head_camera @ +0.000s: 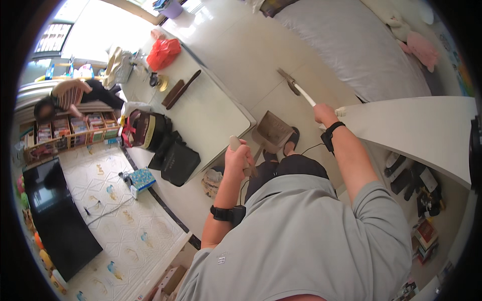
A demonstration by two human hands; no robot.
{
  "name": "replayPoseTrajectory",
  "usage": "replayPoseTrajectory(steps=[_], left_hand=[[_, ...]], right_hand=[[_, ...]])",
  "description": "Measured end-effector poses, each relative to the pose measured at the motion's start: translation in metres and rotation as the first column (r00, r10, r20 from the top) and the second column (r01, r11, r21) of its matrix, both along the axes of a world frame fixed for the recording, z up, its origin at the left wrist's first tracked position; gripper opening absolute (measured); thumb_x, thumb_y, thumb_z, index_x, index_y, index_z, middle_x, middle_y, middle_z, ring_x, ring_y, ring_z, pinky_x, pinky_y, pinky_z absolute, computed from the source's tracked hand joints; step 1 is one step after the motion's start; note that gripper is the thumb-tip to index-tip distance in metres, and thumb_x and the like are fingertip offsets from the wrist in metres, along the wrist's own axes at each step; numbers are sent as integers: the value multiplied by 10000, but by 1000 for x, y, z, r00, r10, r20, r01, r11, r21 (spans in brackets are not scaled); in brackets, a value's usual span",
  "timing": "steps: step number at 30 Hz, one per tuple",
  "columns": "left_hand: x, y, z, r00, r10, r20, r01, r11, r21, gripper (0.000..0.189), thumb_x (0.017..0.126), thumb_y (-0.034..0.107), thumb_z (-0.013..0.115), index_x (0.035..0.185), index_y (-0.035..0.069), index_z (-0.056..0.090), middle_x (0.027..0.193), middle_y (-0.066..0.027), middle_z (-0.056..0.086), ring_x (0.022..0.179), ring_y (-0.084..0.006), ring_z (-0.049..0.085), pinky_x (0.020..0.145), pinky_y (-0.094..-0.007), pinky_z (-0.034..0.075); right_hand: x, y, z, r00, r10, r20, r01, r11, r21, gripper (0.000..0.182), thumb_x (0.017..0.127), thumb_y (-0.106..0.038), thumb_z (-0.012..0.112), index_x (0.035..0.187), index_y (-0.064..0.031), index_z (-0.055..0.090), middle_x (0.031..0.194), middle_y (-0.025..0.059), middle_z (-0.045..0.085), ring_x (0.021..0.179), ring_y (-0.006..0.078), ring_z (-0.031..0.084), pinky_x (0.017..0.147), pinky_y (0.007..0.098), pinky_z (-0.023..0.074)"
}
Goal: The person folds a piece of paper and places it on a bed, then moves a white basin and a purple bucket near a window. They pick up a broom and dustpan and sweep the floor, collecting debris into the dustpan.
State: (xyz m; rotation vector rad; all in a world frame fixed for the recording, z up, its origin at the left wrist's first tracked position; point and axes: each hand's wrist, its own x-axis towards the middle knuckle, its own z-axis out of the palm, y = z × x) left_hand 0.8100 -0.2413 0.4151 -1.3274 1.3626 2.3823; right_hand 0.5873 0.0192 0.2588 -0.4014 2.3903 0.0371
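My left hand (238,160) grips the handle of a long-handled dustpan (272,129). Its grey-brown pan is close to my feet, by the rounded corner of a white tabletop (211,116). In my right hand (325,114) is the white handle of a broom (305,95). The broom's bristle head (289,81) is over the tiled floor (260,56), between the table and the bed; whether it touches the tiles I cannot tell. A dark slipper (292,137) on one foot shows beside the pan.
A brown bed brush (181,90), a red plastic bag (163,53) and black bags (180,160) lie on the table. To the right are a bed (350,52) and a white desk (410,124). Another person (71,94) leans by a bookshelf (79,129). A dark cord (312,147) runs near my legs.
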Motion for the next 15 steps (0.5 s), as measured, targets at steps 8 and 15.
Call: replayPoseTrajectory(steps=[8,15], left_hand=[[-79,4,5,995,70,-77,-72,997,-25,177,744,30,501,907,48,434,626,-52,448,453,-157,438,421,-308,400],[-159,-9,10,983,-150,-106,145,988,-53,219,747,30,514,952,39,439,639,-53,455,458,-150,444,427,-296,398]], right_hand=[[18,62,52,912,-333,240,396,868,-301,455,708,-106,548,1160,-48,546,825,171,637,621,275,627,470,382,507],[57,92,83,662,-581,473,743,589,-317,262,711,-116,529,951,-14,553,666,96,549,550,210,553,411,358,449]])
